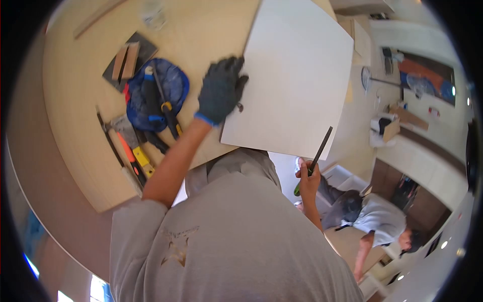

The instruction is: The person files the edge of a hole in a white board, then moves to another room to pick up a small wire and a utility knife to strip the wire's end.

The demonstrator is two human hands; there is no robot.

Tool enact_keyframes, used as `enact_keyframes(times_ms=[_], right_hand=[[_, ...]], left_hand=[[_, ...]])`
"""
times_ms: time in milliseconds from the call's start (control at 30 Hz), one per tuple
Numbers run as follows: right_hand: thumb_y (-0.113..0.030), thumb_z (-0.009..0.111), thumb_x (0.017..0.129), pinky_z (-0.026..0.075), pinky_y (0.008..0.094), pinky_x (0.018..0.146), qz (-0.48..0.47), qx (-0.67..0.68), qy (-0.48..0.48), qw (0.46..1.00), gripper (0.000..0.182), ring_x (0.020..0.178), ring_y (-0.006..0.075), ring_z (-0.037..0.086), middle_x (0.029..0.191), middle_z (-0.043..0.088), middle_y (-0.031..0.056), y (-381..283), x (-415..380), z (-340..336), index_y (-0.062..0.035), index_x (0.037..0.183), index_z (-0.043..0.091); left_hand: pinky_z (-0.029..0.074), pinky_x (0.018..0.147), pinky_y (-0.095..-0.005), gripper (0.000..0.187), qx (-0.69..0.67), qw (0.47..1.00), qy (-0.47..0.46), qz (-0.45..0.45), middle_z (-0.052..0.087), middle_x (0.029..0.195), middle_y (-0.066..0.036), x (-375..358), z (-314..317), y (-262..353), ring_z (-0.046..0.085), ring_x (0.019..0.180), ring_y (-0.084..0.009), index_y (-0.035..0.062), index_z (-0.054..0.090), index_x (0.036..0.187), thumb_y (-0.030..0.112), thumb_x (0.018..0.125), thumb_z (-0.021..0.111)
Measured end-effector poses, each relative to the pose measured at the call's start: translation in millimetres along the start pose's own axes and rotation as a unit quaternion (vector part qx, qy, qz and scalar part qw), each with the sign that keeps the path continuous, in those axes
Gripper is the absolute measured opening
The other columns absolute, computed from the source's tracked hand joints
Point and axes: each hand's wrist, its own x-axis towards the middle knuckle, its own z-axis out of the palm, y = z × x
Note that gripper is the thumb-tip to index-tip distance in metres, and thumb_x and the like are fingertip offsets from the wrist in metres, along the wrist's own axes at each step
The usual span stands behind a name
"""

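A dark, flat file (322, 144) with a green handle is in my bare right hand (308, 178), fingers wrapped round the handle. It points up past the near right corner of the white board (297, 75). My left hand (221, 89), in a dark grey glove with a blue cuff, is at the board's left edge. Its fingers are bent together, with the thumb and fingertips over the edge. A small dark piece (240, 107) shows just below the thumb. The board lies on a pale wooden worktop (201, 30) and reaches past its near edge.
On the worktop, left, are a blue cap-like pouch (173, 83) with hand tools, wood blocks (131, 61) on a dark plate, a yellow-handled tool (143, 160) and a clear cup (152, 15). At right a co-worker (380, 216) bends over a pale panel (349, 246).
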Motion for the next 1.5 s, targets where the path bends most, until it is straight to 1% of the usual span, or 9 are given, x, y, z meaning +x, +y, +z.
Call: enact_keyframes(times_ms=[200, 367, 500, 667, 1033, 1200, 1300, 1400, 1500], right_hand=[[-0.018, 0.065, 0.098, 0.06, 0.0328, 0.077, 0.083, 0.275, 0.133, 0.948, 0.02, 0.096, 0.0179, 0.067, 0.102, 0.062, 0.0075, 58, -4, 44, -0.004, 0.11, 0.057], [-0.021, 0.065, 0.099, 0.06, 0.0362, 0.081, 0.132, 0.388, 0.156, 0.899, 0.02, 0.099, 0.0191, 0.065, 0.103, 0.06, 0.008, 81, 34, 62, -0.0066, 0.109, 0.056], [-0.021, 0.066, 0.098, 0.058, 0.0337, 0.081, 0.128, 0.422, 0.173, 0.881, 0.018, 0.087, 0.0126, 0.058, 0.094, 0.055, 0.0033, 81, 62, 57, -0.008, 0.107, 0.057], [-0.012, 0.072, 0.09, 0.039, 0.0249, 0.065, 0.096, 0.423, 0.171, 0.885, 0.015, 0.073, 0.008, 0.044, 0.08, 0.05, -0.0033, 96, 93, 66, -0.0086, 0.095, 0.058], [-0.009, 0.072, 0.09, 0.045, 0.0255, 0.067, 0.122, 0.465, 0.139, 0.866, 0.017, 0.076, 0.0087, 0.051, 0.085, 0.053, -0.0005, 109, 88, 74, -0.008, 0.096, 0.056], [-0.005, 0.067, 0.093, 0.06, 0.0308, 0.08, 0.164, 0.546, 0.152, 0.807, 0.014, 0.084, 0.0128, 0.06, 0.089, 0.055, 0.0036, 92, 68, 58, -0.0055, 0.096, 0.054], [-0.004, 0.066, 0.094, 0.061, 0.0385, 0.088, 0.165, 0.51, 0.112, 0.837, 0.017, 0.089, 0.0132, 0.061, 0.093, 0.053, 0.0021, 84, 52, 58, -0.0082, 0.1, 0.05], [-0.006, 0.068, 0.093, 0.058, 0.0314, 0.083, 0.152, 0.507, 0.138, 0.837, 0.017, 0.086, 0.0129, 0.06, 0.093, 0.054, 0.0033, 83, 53, 63, -0.0072, 0.1, 0.053], [-0.007, 0.067, 0.094, 0.056, 0.0322, 0.083, 0.139, 0.542, 0.171, 0.811, 0.017, 0.089, 0.0133, 0.058, 0.096, 0.055, 0.0023, 86, 63, 57, -0.0094, 0.1, 0.052]], left_hand=[[0.034, 0.11, -0.0542, 0.063, 0.216, 0.972, -0.059, 0.075, 0.046, 0.148, -0.021, 163, 77, -17, 0.042, 0.137, -0.0394, 0.0088, 0.049, 0.144, 0.043, 0.093, 0.06], [0.023, 0.115, -0.0626, 0.059, 0.333, 0.921, -0.093, 0.177, 0.044, 0.151, -0.019, 158, 135, -26, 0.038, 0.14, -0.0385, 0.0125, 0.048, 0.146, 0.046, 0.099, 0.049], [0.017, 0.118, -0.0624, 0.058, 0.335, 0.923, -0.116, 0.151, 0.041, 0.154, -0.02, 149, 134, -21, 0.034, 0.144, -0.0393, 0.0133, 0.046, 0.149, 0.045, 0.1, 0.045], [0.014, 0.12, -0.0609, 0.061, 0.382, 0.905, -0.166, 0.091, 0.032, 0.159, -0.024, 158, 136, -17, 0.026, 0.149, -0.0421, 0.0163, 0.04, 0.154, 0.048, 0.101, 0.04], [0.015, 0.118, -0.0639, 0.07, 0.417, 0.892, -0.171, 0.022, 0.024, 0.164, -0.018, 224, 153, -39, 0.022, 0.15, -0.0418, 0.0182, 0.032, 0.157, 0.059, 0.1, 0.036], [0.015, 0.116, -0.0669, 0.07, 0.453, 0.876, -0.159, 0.044, 0.039, 0.157, -0.012, 272, 159, -49, 0.03, 0.147, -0.0363, 0.016, 0.037, 0.154, 0.06, 0.1, 0.037], [0.026, 0.112, -0.0608, 0.067, 0.436, 0.885, -0.126, 0.103, 0.054, 0.144, -0.013, 274, 157, -47, 0.044, 0.138, -0.032, 0.0103, 0.05, 0.144, 0.059, 0.098, 0.043], [0.037, 0.103, -0.0529, 0.062, 0.401, 0.897, -0.073, 0.173, 0.066, 0.127, -0.014, 274, 147, -55, 0.057, 0.122, -0.0313, 0.0057, 0.062, 0.129, 0.056, 0.096, 0.048], [0.039, 0.097, -0.0528, 0.058, 0.428, 0.887, -0.125, 0.123, 0.07, 0.112, -0.014, 269, 127, -47, 0.063, 0.109, -0.0321, 0.0071, 0.065, 0.121, 0.056, 0.096, 0.05]])
